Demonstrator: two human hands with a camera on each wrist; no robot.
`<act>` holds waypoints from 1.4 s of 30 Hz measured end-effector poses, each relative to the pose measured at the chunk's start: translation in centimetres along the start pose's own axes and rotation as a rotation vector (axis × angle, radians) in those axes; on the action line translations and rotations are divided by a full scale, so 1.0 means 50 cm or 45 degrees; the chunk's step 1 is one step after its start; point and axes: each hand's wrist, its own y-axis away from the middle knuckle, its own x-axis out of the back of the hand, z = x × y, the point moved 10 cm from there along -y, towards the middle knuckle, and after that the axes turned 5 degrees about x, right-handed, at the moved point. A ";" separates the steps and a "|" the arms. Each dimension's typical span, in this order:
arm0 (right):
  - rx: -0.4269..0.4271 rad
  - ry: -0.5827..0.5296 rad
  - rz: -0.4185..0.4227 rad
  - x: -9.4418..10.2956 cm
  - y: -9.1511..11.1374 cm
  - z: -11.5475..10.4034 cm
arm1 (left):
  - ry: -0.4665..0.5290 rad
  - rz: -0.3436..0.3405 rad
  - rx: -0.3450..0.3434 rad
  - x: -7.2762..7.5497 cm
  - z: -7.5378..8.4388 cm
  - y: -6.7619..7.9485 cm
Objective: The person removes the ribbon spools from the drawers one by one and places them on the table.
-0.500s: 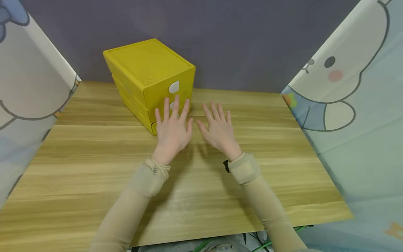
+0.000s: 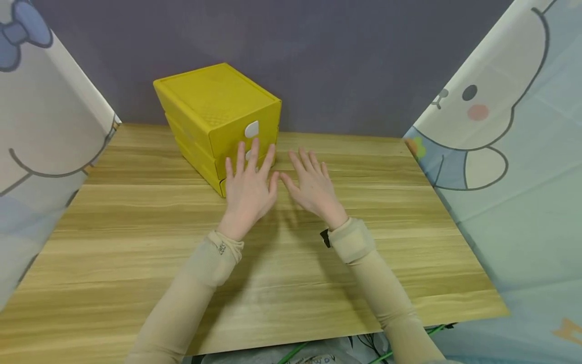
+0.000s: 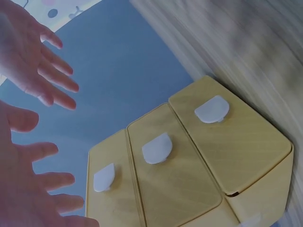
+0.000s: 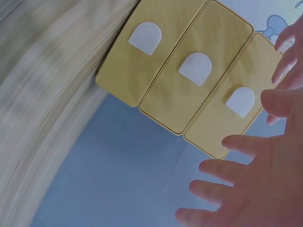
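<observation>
A yellow three-drawer box (image 2: 218,101) stands on the wooden table, its drawer fronts angled toward the right. Each front carries a white rounded tab, such as the top tab (image 2: 251,129); in the left wrist view all three drawers (image 3: 175,175) look closed. My left hand (image 2: 249,194) is held palm down with fingers spread, just in front of the box, and hides part of its lower front. To its right, my right hand (image 2: 314,191) hovers over the table with fingers extended. Both hands hold nothing, and their thumbs nearly meet.
The wooden table (image 2: 136,253) reaches back to a dark grey panel (image 2: 341,65). Cartoon-printed curtains (image 2: 500,151) hang at both sides. Below the table's front edge are green and black cables (image 2: 293,352) and a pale bag.
The head view has shifted slightly, so the box sits a little lower in it. My right hand has moved a touch to the left; both hands keep their spread fingers.
</observation>
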 end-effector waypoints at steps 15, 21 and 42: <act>0.024 -0.111 0.017 0.018 -0.011 -0.001 | 0.004 0.166 -0.035 0.065 -0.014 0.005; 0.050 -0.151 0.013 0.021 -0.026 -0.008 | -0.022 0.208 -0.029 0.091 -0.042 -0.003; 0.034 -0.308 -0.026 0.012 -0.102 -0.038 | -0.049 0.267 -0.078 0.140 -0.138 -0.032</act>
